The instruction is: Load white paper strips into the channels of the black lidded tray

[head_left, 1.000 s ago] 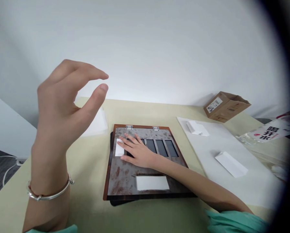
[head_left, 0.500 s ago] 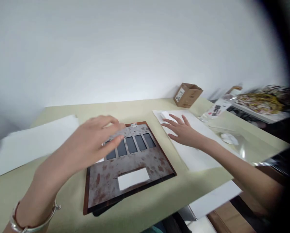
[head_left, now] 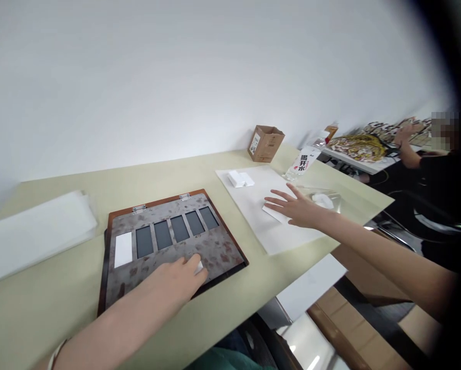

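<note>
A grey mottled board [head_left: 215,244] with a brown rim lies on the yellowish table [head_left: 168,174]. It has a row of dark slots; the leftmost slot holds a white card [head_left: 123,249]. My left hand [head_left: 175,280] rests palm down on the board's lower part, covering a white card whose corner shows at my fingertips. My right hand [head_left: 295,206] lies with fingers spread on a small white folded card [head_left: 273,213] on a large white sheet [head_left: 261,205] to the right of the board.
Two small white blocks [head_left: 240,178] sit at the sheet's far end. A cardboard box [head_left: 265,143] stands by the wall, a plastic bottle [head_left: 305,161] beside it. A white stack [head_left: 33,231] lies at left. Another person sits at the far right.
My head has turned right. My left hand dropped from the air onto the board's lower white card. My right hand left the board's slots and moved to the white sheet.
</note>
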The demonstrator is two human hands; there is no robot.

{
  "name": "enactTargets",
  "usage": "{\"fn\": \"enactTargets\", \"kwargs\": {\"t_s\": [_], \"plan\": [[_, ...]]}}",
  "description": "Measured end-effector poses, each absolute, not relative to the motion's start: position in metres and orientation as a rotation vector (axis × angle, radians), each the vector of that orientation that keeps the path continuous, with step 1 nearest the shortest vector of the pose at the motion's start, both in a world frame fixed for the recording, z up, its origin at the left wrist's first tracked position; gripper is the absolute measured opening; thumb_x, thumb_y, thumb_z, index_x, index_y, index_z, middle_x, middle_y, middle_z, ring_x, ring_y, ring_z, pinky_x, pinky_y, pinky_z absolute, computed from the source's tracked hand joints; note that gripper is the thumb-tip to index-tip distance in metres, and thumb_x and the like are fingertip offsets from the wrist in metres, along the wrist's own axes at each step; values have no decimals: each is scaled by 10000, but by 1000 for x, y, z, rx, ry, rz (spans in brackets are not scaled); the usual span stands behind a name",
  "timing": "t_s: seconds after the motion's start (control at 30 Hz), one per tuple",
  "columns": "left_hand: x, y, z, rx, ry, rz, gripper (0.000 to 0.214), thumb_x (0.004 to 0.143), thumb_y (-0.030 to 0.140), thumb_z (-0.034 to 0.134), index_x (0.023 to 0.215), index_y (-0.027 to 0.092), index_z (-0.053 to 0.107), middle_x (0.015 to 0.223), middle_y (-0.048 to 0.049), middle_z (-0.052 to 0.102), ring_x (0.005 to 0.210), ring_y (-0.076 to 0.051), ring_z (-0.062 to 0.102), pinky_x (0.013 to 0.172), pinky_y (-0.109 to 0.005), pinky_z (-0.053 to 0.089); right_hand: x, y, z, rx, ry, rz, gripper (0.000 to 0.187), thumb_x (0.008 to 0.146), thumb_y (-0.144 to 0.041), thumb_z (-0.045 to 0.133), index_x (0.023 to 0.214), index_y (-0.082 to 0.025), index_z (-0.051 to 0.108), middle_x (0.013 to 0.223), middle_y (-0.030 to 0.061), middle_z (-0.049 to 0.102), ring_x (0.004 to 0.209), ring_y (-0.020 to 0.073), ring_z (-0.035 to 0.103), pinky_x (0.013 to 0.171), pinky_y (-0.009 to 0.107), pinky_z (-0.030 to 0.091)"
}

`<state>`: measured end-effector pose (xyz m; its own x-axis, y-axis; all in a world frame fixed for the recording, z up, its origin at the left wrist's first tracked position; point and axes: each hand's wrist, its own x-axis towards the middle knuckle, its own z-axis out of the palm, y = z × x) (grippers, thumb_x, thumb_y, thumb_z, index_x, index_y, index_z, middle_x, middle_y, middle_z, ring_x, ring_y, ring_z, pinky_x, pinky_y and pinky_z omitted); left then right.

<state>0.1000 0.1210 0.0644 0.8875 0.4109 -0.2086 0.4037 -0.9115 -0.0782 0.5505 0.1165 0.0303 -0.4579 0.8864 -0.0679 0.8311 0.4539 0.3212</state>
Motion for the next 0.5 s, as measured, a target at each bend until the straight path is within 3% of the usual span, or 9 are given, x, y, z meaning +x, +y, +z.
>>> {"fn": "enactTargets", "kwargs": {"t_s": [0.3, 0.5], "plan": [[109, 121, 61, -2946, -672, 472, 510, 673, -22, 607, 1106, 247, 578, 1072, -72, 577, 746, -196, 621, 437, -204, 345, 555, 129, 26, 1389, 2558, 326, 630, 865, -429, 594, 1422, -229, 377, 1444, 88, 438, 1405, 309, 253, 1130, 632, 27], [109, 116, 70, -2928, -617, 401, 364, 786, 34, 596, 1108, 203, 602, 1026, -72, 619, 771, -172, 625, 506, -219, 421, 543, 131, 46, 1502, 2595, 348, 629, 858, -385, 550, 1443, -345, 321, 1431, 39, 464, 1395, 273, 297, 1156, 583, 24]]}}
